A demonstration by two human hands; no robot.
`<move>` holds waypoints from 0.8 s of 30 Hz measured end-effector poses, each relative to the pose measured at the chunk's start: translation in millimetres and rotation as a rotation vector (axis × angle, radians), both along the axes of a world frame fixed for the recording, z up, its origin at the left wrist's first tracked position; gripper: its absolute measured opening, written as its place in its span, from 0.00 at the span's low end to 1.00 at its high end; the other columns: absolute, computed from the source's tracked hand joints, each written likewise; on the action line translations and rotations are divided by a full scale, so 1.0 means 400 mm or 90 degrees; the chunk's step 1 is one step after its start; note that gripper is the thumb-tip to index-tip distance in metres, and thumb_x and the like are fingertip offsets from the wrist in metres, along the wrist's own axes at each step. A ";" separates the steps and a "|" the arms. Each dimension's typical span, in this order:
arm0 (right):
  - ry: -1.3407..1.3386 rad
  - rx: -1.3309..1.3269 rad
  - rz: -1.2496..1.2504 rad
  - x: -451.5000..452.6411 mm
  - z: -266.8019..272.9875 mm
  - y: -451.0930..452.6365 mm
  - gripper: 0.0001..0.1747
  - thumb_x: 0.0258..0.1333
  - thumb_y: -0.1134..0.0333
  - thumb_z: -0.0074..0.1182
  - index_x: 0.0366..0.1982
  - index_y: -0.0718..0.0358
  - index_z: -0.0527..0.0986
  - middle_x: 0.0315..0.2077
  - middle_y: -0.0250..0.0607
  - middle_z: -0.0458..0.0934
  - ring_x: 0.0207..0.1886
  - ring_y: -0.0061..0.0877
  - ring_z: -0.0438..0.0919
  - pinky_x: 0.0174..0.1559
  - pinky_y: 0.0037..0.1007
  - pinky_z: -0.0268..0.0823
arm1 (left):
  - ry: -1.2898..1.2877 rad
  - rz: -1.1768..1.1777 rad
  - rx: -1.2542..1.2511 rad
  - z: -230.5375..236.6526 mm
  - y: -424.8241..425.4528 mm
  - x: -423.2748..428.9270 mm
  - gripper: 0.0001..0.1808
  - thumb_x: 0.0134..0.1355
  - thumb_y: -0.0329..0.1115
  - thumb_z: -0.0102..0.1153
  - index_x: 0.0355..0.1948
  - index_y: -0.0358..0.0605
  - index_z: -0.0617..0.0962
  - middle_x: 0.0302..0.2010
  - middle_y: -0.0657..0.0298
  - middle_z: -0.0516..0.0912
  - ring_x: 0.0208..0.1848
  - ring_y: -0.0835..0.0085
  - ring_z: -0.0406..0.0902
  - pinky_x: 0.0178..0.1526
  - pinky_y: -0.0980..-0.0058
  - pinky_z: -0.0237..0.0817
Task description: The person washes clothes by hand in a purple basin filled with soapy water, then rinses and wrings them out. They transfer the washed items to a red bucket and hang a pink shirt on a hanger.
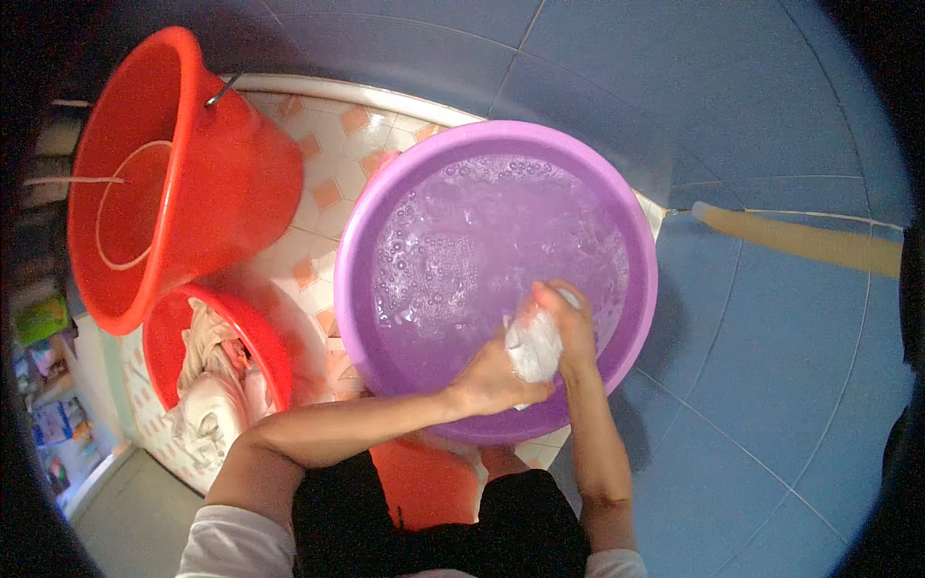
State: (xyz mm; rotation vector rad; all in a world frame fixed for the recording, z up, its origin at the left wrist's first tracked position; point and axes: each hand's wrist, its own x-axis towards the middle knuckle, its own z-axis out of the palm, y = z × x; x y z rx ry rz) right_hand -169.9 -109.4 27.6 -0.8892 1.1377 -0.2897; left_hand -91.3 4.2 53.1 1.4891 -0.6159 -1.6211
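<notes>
A bunched white cloth (534,348) is gripped between both hands over the near right part of a purple plastic basin (351,318). My left hand (485,377) holds its lower end from the near side. Around the upper end curl the fingers of my right hand (571,318), slightly blurred. Soapy water (498,231) fills much of the basin, with foam and bubbles along its far and left sides. The cloth is above the water; how it is folded inside the fingers is hidden.
A large red bucket (246,166) with a metal handle stands tilted in view at the upper left. Below it, a smaller red bucket (278,347) holds crumpled light-coloured laundry (209,404). Blue tiled walls (780,347) border the right and far sides. A yellowish hose (802,237) crosses the right.
</notes>
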 end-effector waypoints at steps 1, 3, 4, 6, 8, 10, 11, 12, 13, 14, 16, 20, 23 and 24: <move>0.029 -0.051 0.035 0.009 -0.009 0.000 0.10 0.50 0.67 0.55 0.18 0.60 0.71 0.16 0.31 0.72 0.18 0.18 0.70 0.22 0.22 0.63 | 0.007 0.043 -0.001 -0.017 0.003 -0.006 0.32 0.40 0.35 0.65 0.48 0.37 0.70 0.39 0.55 0.77 0.44 0.68 0.74 0.48 0.71 0.65; 0.035 -0.067 0.095 0.027 -0.016 0.005 0.11 0.50 0.65 0.54 0.19 0.62 0.72 0.15 0.32 0.73 0.18 0.18 0.71 0.21 0.23 0.61 | -0.007 0.096 -0.009 -0.043 0.010 -0.013 0.26 0.40 0.34 0.64 0.43 0.38 0.72 0.35 0.58 0.78 0.40 0.68 0.76 0.45 0.71 0.67; 0.047 -0.097 0.123 0.034 -0.017 0.008 0.10 0.50 0.66 0.54 0.19 0.63 0.72 0.15 0.33 0.73 0.18 0.18 0.71 0.21 0.24 0.61 | -0.004 0.104 -0.015 -0.053 0.012 -0.017 0.26 0.40 0.34 0.64 0.42 0.39 0.72 0.35 0.58 0.77 0.40 0.69 0.76 0.45 0.71 0.67; 0.085 -0.147 0.167 0.047 -0.016 0.012 0.10 0.49 0.66 0.53 0.20 0.65 0.72 0.14 0.34 0.73 0.18 0.19 0.71 0.21 0.25 0.61 | 0.004 0.118 -0.026 -0.073 0.015 -0.019 0.26 0.40 0.34 0.64 0.42 0.39 0.72 0.34 0.59 0.77 0.39 0.69 0.75 0.44 0.71 0.67; 0.132 -0.165 0.211 0.053 -0.020 0.017 0.11 0.49 0.66 0.53 0.20 0.66 0.71 0.14 0.36 0.72 0.18 0.19 0.71 0.22 0.27 0.61 | 0.010 0.111 -0.001 -0.095 0.020 -0.023 0.27 0.40 0.34 0.64 0.43 0.39 0.71 0.33 0.60 0.77 0.38 0.70 0.75 0.43 0.71 0.67; 0.164 -0.235 0.237 0.048 -0.028 0.023 0.10 0.49 0.67 0.52 0.21 0.67 0.71 0.14 0.37 0.73 0.19 0.20 0.71 0.22 0.27 0.62 | -0.002 0.109 -0.036 -0.120 0.030 -0.031 0.28 0.40 0.34 0.64 0.44 0.39 0.70 0.33 0.60 0.76 0.39 0.70 0.75 0.43 0.71 0.67; 0.149 -0.270 0.247 0.042 -0.033 0.025 0.10 0.49 0.67 0.52 0.21 0.67 0.71 0.14 0.38 0.73 0.19 0.20 0.71 0.22 0.28 0.62 | -0.009 0.105 -0.045 -0.133 0.035 -0.036 0.28 0.40 0.34 0.64 0.44 0.39 0.69 0.33 0.60 0.76 0.39 0.70 0.74 0.43 0.71 0.67; 0.179 -0.291 0.258 0.033 -0.036 0.029 0.09 0.49 0.67 0.52 0.21 0.66 0.71 0.15 0.36 0.73 0.20 0.19 0.71 0.23 0.27 0.62 | 0.025 0.074 -0.041 -0.143 0.040 -0.041 0.29 0.39 0.34 0.64 0.44 0.40 0.69 0.33 0.60 0.76 0.38 0.70 0.74 0.43 0.71 0.66; 0.176 -0.324 0.260 0.022 -0.035 0.030 0.09 0.49 0.67 0.52 0.21 0.66 0.72 0.16 0.34 0.73 0.20 0.18 0.70 0.24 0.25 0.62 | 0.053 0.053 -0.046 -0.149 0.042 -0.045 0.29 0.39 0.34 0.64 0.45 0.40 0.69 0.33 0.60 0.76 0.38 0.70 0.74 0.43 0.71 0.66; 0.127 -0.362 0.260 0.010 -0.030 0.032 0.09 0.49 0.67 0.52 0.21 0.66 0.72 0.16 0.32 0.72 0.21 0.17 0.69 0.24 0.24 0.62 | 0.060 0.055 -0.081 -0.149 0.043 -0.048 0.29 0.39 0.34 0.64 0.45 0.40 0.69 0.34 0.60 0.76 0.38 0.70 0.74 0.43 0.70 0.66; 0.193 -0.362 0.254 -0.010 0.003 0.028 0.08 0.48 0.67 0.52 0.23 0.65 0.73 0.18 0.31 0.72 0.24 0.17 0.69 0.26 0.25 0.61 | -0.072 -0.029 -0.206 -0.125 0.033 -0.044 0.30 0.41 0.31 0.64 0.47 0.41 0.67 0.36 0.63 0.76 0.40 0.72 0.73 0.43 0.71 0.67; 0.059 -0.496 0.136 -0.032 0.162 0.013 0.03 0.48 0.69 0.52 0.24 0.60 0.73 0.21 0.29 0.72 0.26 0.17 0.68 0.28 0.23 0.62 | -0.140 -0.068 -0.252 0.032 -0.009 -0.006 0.27 0.36 0.35 0.67 0.40 0.41 0.71 0.33 0.62 0.76 0.37 0.71 0.73 0.41 0.71 0.67; -0.114 -0.382 0.005 -0.015 0.308 0.012 0.06 0.54 0.66 0.51 0.28 0.60 0.71 0.20 0.31 0.72 0.23 0.18 0.70 0.27 0.23 0.63 | -0.060 -0.112 -0.314 0.197 -0.030 0.043 0.32 0.31 0.36 0.69 0.41 0.42 0.72 0.35 0.60 0.77 0.38 0.67 0.74 0.43 0.73 0.67; -0.152 -0.331 -0.009 -0.020 0.365 0.013 0.06 0.55 0.66 0.51 0.27 0.59 0.70 0.20 0.33 0.72 0.23 0.20 0.71 0.27 0.24 0.65 | -0.065 -0.128 -0.188 0.258 -0.029 0.046 0.34 0.31 0.35 0.70 0.44 0.41 0.72 0.36 0.60 0.77 0.39 0.68 0.74 0.41 0.73 0.68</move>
